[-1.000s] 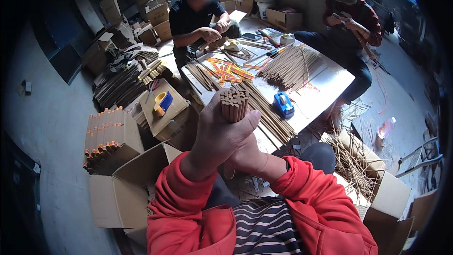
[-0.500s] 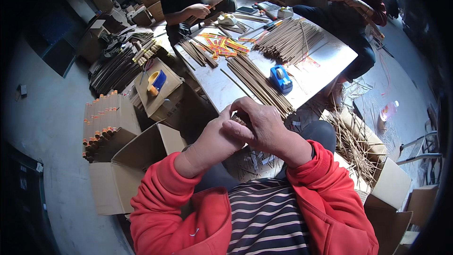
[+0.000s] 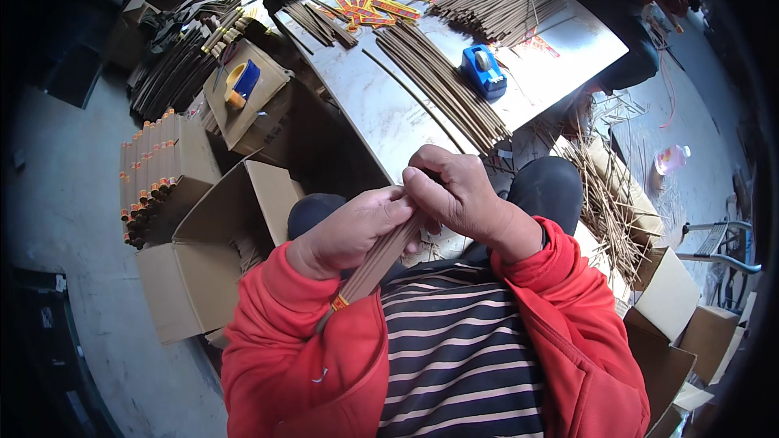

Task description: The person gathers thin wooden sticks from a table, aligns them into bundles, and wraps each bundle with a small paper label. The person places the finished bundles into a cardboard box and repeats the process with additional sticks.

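A pale desk (image 3: pixel 588 36) is stretching across 12 to 1 o'clock, bright light washing over its right side. It is carrying a row of brown sticks (image 3: pixel 438 85), a broader pile of sticks (image 3: pixel 495 4) beyond, red-and-yellow paper strips (image 3: pixel 369 6) at 12 and a blue tape dispenser (image 3: pixel 484 73) at 1. On the grey floor (image 3: pixel 101 292), banded bundles (image 3: pixel 150 166) are sitting stacked at 9 o'clock, and loose sticks (image 3: pixel 608 211) are lying jumbled at 3.

The held bundle (image 3: pixel 381 259) is slanting near the centre, over the lap, its lower end pointing to 7 o'clock — straight, matte brown sticks packed tightly, a yellow-and-red band showing near that end. The left hand's (image 3: pixel 357 227) grip is clamping its middle; the right hand's (image 3: pixel 458 195) grip is wrapping its upper end.
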Tool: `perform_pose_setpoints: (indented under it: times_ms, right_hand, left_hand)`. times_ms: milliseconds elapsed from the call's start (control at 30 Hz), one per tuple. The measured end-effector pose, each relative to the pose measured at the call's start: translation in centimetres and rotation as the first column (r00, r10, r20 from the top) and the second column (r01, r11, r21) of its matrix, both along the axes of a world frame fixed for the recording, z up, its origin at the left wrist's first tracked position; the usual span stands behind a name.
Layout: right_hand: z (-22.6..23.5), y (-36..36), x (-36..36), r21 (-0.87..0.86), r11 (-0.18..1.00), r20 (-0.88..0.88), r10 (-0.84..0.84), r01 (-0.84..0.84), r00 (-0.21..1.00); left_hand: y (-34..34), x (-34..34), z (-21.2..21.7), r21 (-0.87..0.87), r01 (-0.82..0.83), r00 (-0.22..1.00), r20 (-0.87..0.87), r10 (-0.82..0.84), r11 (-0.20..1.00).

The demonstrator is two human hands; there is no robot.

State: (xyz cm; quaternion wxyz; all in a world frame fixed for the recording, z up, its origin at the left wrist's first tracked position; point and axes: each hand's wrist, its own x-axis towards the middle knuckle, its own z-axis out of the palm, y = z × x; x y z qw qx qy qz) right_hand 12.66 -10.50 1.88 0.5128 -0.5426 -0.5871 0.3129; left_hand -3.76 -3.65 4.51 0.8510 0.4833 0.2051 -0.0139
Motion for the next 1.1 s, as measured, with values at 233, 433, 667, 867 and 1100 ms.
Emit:
perform_pose_setpoints:
  times_ms: [233,433,667,867,1100]
  right_hand:
    - [-1.1,0.9,0.4,0.066,0.998,0.070,-0.023,0.019,0.997]
    - [-1.2,1.3,0.9,-0.061,0.998,0.117,0.009,-0.002,0.993]
    - [-4.2,1.2,3.2,-0.046,0.944,-0.290,0.300,-0.326,0.909]
    - [-3.8,1.7,6.5,-0.233,0.961,-0.493,0.014,-0.148,0.870]
    - [-10.0,7.3,22.9,-0.142,0.775,0.408,-0.521,0.616,0.749]
  left_hand:
    - [-0.3,0.4,-2.6,0.005,-0.066,0.994,0.090,0.066,0.998]
    - [-0.3,0.9,-2.7,-0.014,-0.140,0.990,-0.017,0.139,0.990]
    - [-0.1,1.2,-3.0,0.018,-0.211,0.972,-0.104,0.211,0.977]
    - [0.5,1.9,-4.3,0.042,-0.200,0.967,-0.154,0.204,0.979]
    - [1.9,2.8,-5.0,0.002,-0.175,0.967,-0.187,0.173,0.985]
